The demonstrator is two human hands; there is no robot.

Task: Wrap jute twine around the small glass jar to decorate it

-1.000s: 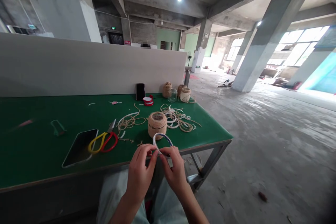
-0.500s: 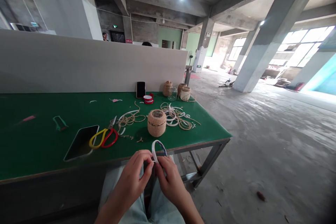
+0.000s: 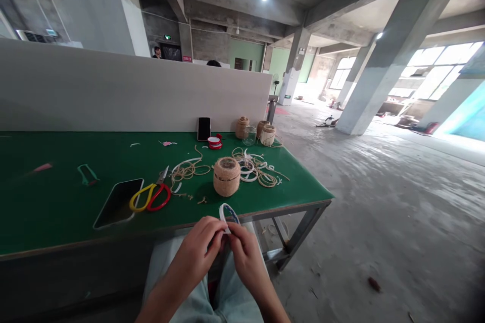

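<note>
Over my lap, just in front of the table edge, my left hand [image 3: 200,245] and my right hand [image 3: 244,252] meet at a thin white tape roll [image 3: 223,212], a ring with blue marks on its inner side. My right fingers grip the ring's lower part. The left thumb and fingertips are pinched at its near left side; whether they hold the ring or a tape end is too small to tell. Beyond the ring, a jar wrapped in brown twine [image 3: 226,177] stands upright on the green table, its top open and a gap showing between the twine bands.
Scissors with yellow and red handles [image 3: 159,198] rest against a flat phone [image 3: 118,204] at left. Loose twine [image 3: 189,170] and white strips flank the jar. Red-rimmed tape rolls [image 3: 214,142], an upright phone [image 3: 203,129], a glass jar [image 3: 249,135] and wrapped jars [image 3: 268,135] stand behind.
My hands have drawn closer together at the ring, the left fingertips now against the right ones. The ring has tilted slightly. The table things have not moved.
</note>
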